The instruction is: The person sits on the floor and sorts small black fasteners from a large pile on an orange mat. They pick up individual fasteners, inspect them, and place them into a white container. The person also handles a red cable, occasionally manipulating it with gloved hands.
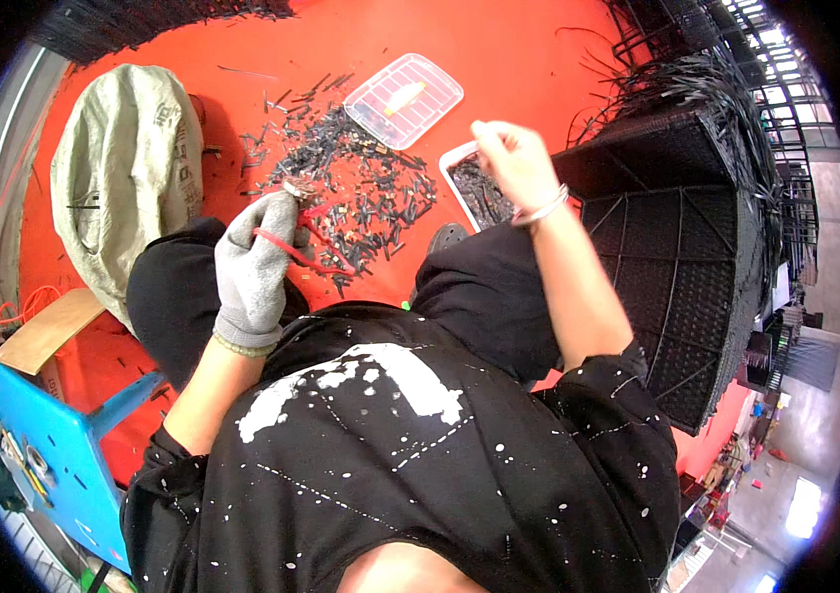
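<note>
My left hand (254, 259), in a grey work glove, is closed round red-handled pliers (306, 255). The handles stick out to the right of the glove; the jaws are hard to make out. Below and beyond them, many short black strip offcuts (380, 212) lie scattered over the red floor, with small tan bits among them. My bare right hand (519, 163), a band at its wrist, is raised over a white-rimmed container (456, 161) of black pieces. Its fingers are curled together, and whatever they hold is hidden. A clear plastic lid (420, 87) lies just beyond the pile.
A large black woven box frame (662, 267) stands close on my right, with loose black strips behind it. To the left are a pale green sack (128, 158) and a blue stool (59, 465) bearing small tools. Dark woven material (133, 25) lies at the far left.
</note>
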### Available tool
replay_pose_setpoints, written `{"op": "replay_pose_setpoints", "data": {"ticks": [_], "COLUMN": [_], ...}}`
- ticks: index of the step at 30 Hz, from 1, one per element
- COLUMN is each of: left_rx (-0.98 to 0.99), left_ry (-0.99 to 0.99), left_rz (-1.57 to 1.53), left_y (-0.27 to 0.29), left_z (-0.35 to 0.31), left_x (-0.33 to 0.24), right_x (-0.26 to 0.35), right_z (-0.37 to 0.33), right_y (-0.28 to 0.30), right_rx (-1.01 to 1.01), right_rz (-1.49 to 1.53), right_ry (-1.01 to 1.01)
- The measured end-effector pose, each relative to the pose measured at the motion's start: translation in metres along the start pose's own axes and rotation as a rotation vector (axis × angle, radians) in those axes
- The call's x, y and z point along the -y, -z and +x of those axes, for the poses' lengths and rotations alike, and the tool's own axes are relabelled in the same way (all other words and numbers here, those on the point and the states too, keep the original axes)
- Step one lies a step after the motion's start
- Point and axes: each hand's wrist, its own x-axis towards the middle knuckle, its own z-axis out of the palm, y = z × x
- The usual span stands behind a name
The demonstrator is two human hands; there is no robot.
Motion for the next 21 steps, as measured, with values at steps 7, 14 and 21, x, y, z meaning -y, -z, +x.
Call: {"op": "replay_pose_setpoints", "data": {"ticks": [7, 14, 21], "left_rx": [-0.001, 0.001, 0.022], "left_ry": [0.028, 0.097, 0.219], "left_rz": [0.049, 0.126, 0.126], "left_y": [0.002, 0.005, -0.018], "left_z": [0.027, 0.053, 0.072], "left_x": [0.026, 0.05, 0.057], "right_x": [-0.103, -0.205, -0.277], "right_z": [0.103, 0.126, 0.132], "right_y": [0.102, 0.136, 0.159], "right_rx": [0.091, 0.262, 0.389], "right_rz": [-1.274, -1.504, -1.558], "right_ry": [-0.05, -0.323, -0.439]}}
